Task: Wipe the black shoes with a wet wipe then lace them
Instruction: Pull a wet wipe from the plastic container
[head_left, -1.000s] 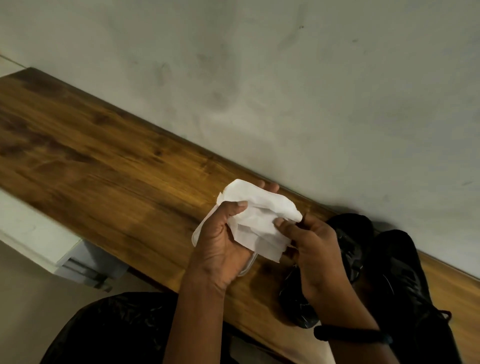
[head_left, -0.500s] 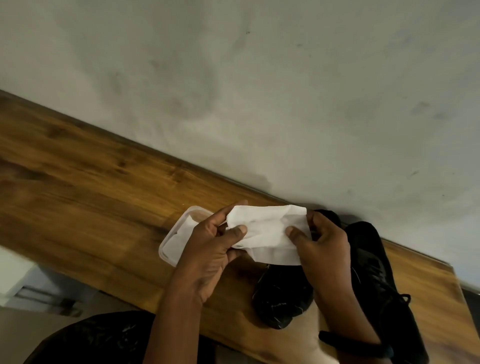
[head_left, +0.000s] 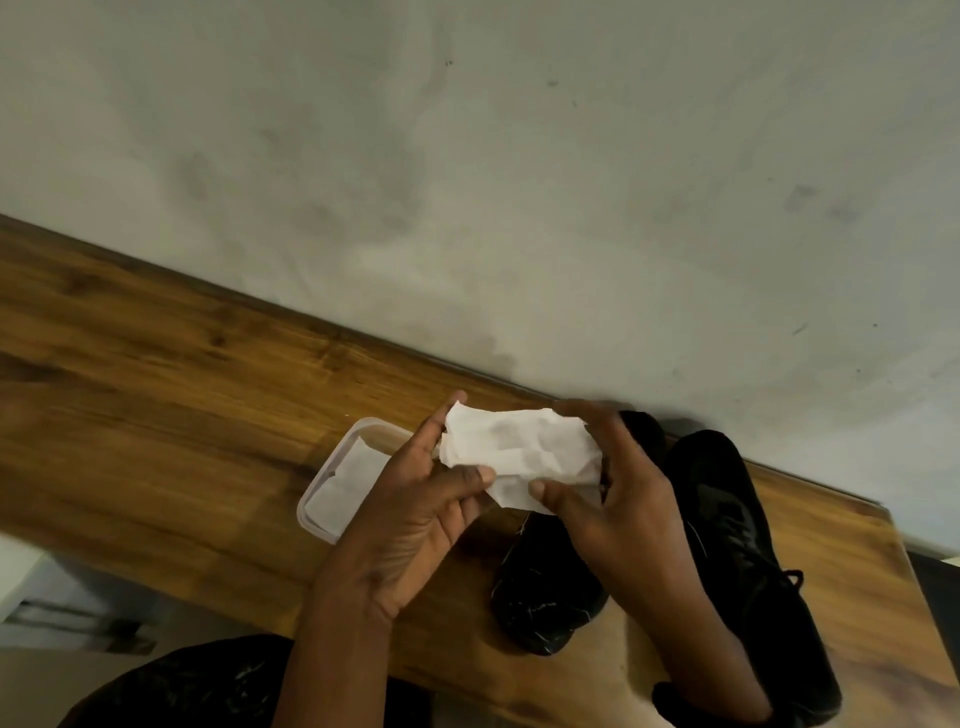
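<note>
Now wet wipe (head_left: 519, 451) stretched between left hand (head_left: 415, 514), right hand (head_left: 613, 499) grips.

No legible text, label, brand or number anywhere. Plain white wet wipe (head_left: 519, 452) at centre, unmarked clear container (head_left: 332, 467) left of it, black shoes (head_left: 727, 519) at lower right without readable logos.

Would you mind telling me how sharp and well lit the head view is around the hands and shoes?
Head view: the right hand has motion-blurred fingers; the left hand and wet wipe read sharper; the black shoes are dim, with little detail showing; a soft shadow falls on the wall behind them; the table runs tilted across the frame.
</note>
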